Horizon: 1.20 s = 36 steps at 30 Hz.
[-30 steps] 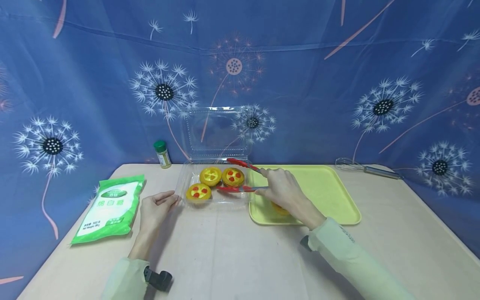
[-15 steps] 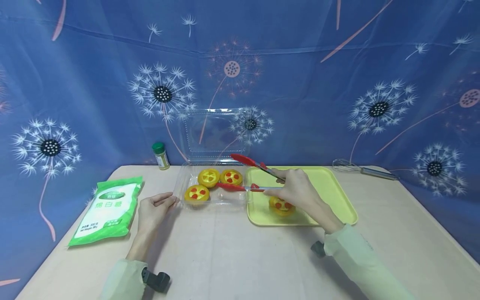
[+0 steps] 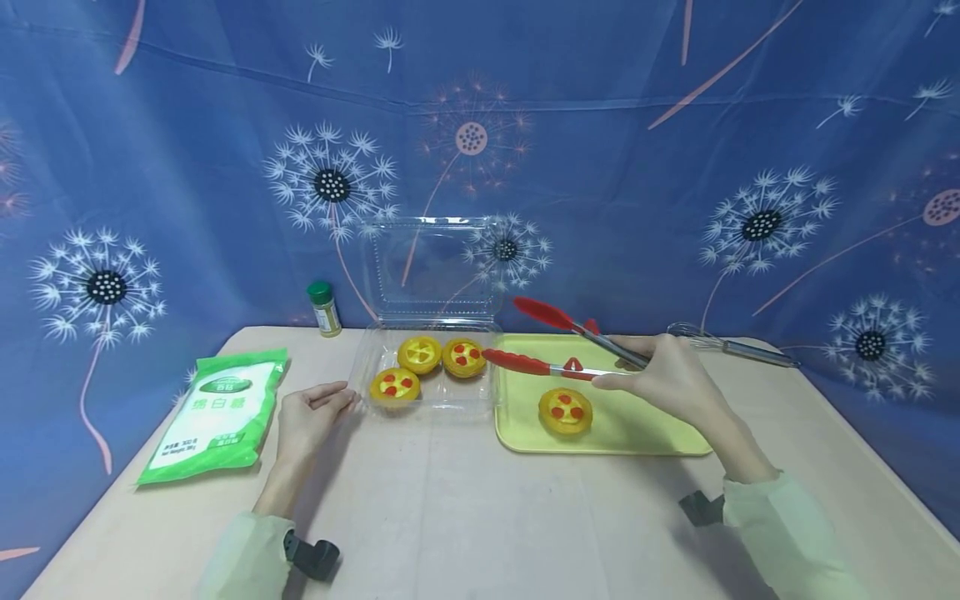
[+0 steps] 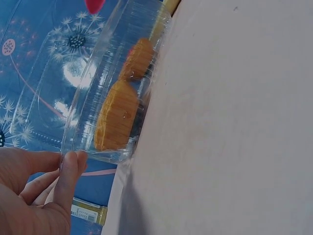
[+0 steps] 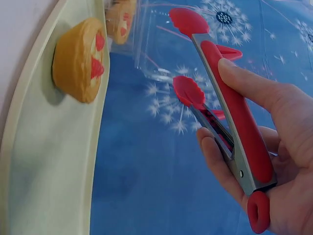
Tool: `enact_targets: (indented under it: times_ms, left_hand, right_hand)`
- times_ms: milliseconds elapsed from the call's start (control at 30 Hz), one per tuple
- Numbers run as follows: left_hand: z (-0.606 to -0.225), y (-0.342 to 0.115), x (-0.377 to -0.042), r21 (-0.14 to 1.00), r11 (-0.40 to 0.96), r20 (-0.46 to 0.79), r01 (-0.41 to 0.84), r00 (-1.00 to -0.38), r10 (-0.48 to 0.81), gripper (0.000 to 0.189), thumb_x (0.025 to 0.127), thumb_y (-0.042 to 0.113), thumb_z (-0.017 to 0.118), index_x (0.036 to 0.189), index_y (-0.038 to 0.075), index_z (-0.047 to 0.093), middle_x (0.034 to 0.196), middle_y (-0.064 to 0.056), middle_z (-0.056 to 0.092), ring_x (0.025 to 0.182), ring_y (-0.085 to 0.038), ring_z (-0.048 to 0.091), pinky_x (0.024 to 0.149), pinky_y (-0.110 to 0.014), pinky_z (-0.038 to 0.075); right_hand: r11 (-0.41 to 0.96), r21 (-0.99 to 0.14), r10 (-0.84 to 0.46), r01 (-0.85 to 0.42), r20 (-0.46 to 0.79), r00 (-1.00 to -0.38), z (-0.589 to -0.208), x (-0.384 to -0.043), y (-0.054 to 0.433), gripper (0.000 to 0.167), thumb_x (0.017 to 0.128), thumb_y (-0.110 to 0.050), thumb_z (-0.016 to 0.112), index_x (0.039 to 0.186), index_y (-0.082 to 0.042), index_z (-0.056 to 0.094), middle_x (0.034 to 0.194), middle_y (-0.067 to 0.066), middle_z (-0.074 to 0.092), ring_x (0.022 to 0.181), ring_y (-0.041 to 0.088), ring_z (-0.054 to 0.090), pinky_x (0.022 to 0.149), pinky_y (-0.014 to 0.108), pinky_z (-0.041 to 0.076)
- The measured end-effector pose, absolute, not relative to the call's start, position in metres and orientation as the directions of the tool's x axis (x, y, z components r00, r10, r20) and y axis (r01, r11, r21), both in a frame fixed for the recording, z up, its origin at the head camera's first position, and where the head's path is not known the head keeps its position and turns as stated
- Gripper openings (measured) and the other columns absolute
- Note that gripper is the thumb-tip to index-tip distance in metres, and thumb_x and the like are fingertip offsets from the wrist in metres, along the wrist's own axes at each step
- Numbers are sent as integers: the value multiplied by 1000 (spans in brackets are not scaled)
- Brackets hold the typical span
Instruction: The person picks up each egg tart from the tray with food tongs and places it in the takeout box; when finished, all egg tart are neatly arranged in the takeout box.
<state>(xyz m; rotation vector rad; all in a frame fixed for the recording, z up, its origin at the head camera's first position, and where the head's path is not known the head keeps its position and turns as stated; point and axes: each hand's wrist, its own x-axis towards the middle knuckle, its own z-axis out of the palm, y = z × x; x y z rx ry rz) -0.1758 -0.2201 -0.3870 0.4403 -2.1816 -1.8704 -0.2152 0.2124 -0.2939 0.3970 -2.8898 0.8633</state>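
My left hand (image 3: 315, 417) pinches the left rim of a clear plastic clamshell box (image 4: 110, 51) between thumb and fingers. Its lid stands raised against the cloth, and three egg tarts lie in the base, the front-left egg tart (image 3: 395, 385) nearest that hand. In my right hand (image 3: 671, 379) are red-tipped metal tongs (image 5: 234, 112), gripped with the thumb along one arm and the fingers under the other. The tongs' arms are spread apart with nothing between them, above the yellow tray (image 3: 660, 433). One egg tart (image 3: 566, 412) with red pieces on top sits at the tray's front left.
A green and white bag of sugar (image 3: 217, 417) lies left of my left hand. Behind it stands a green-capped seasoning jar (image 3: 325, 310). At the back right a whisk (image 3: 738, 346) lies beyond the tray. A blue dandelion-print cloth (image 3: 600, 167) hangs behind the table.
My right hand has drawn the tongs right and back from the box to over the tray, and the tongs' arms have spread wider. The tray's egg tart is now uncovered. My left hand stays put.
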Motion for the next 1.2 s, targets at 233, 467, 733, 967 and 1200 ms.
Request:
enact_targets:
  times_ms: [233,467,733,967,1200]
  left_hand:
    - [-388,-220,-176,984,160,-18,-83,-929,-370,33,95,5,60,122,-13,60,106,-22,69,70,8,65,72,-12,58]
    - [-388,-221,-176,981,165,-31,-99,-928,-371,34,95,6,60,123,-12,59,108,-21,69,70,8,64,72,-11,58]
    - [-387,-220,-176,988,124,-38,-90,-927,-374,34,95,4,59,124,-14,58,105,-20,71,71,6,65,73,-12,58]
    - [-385,-220,-175,992,89,-46,-84,-929,-366,36,95,4,59,125,-16,56,101,-18,72,71,5,66,75,-13,58]
    - [-386,-219,-175,993,86,-39,-76,-930,-366,36,96,3,58,126,-16,55,100,-16,73,71,5,66,74,-12,58]
  right_hand:
    - [819,-499,-210,-283,198,-957,-295,-208,238,80,70,-56,82,131,-8,62,91,6,71,71,17,49,51,24,38]
    - [848,-460,-226,-264,136,-964,-294,-201,260,79,69,-56,83,127,-6,65,94,11,70,61,14,41,49,25,33]
    - [840,-474,-266,-263,63,-962,-298,-193,272,74,68,-42,87,125,-1,65,51,-9,33,46,7,22,38,21,24]
    - [842,-482,-287,-241,-23,-958,-304,-189,276,75,68,-43,87,125,1,64,53,-9,37,47,6,25,39,20,24]
    - [851,-470,-284,-233,-39,-958,-310,-187,273,73,69,-42,86,125,0,65,55,-7,43,50,8,35,41,21,31]
